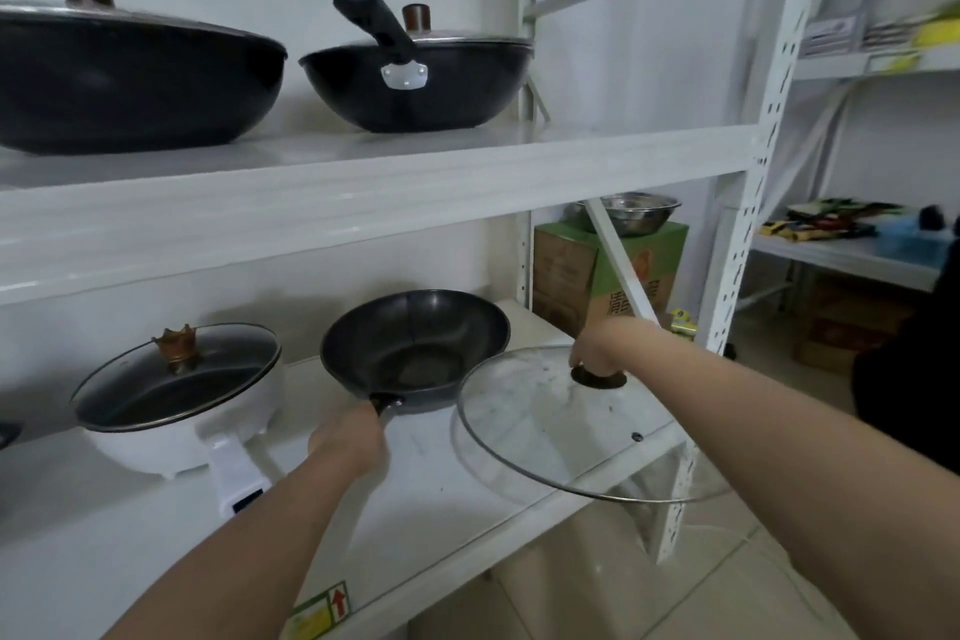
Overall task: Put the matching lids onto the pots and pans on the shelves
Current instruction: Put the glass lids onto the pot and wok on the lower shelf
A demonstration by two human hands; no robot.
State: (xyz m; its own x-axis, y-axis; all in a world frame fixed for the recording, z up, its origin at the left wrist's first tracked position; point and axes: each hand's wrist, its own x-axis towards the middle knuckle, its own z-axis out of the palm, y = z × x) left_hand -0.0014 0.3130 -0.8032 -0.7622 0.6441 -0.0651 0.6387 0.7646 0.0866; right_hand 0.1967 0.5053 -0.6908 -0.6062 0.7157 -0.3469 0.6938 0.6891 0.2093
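Observation:
An uncovered black wok (pixel 415 343) sits on the lower shelf (pixel 130 535). My left hand (pixel 349 442) grips its handle at the near side. To the right, my right hand (pixel 597 346) holds a large glass lid (pixel 545 431) by its black knob, level and just beside the wok's right rim, overhanging the shelf's front edge. A white electric pot (pixel 182 431) at the lower left carries a glass lid with a gold crown knob. On the upper shelf (pixel 363 203), two black woks (pixel 124 78) (pixel 415 83) wear lids with brown knobs.
A white upright post (pixel 753 182) and a diagonal brace (pixel 618 255) stand right of the lid. Behind them a steel bowl (pixel 634 211) rests on a green cardboard box (pixel 587 270). Another shelf unit with assorted items (pixel 852 234) is at the far right.

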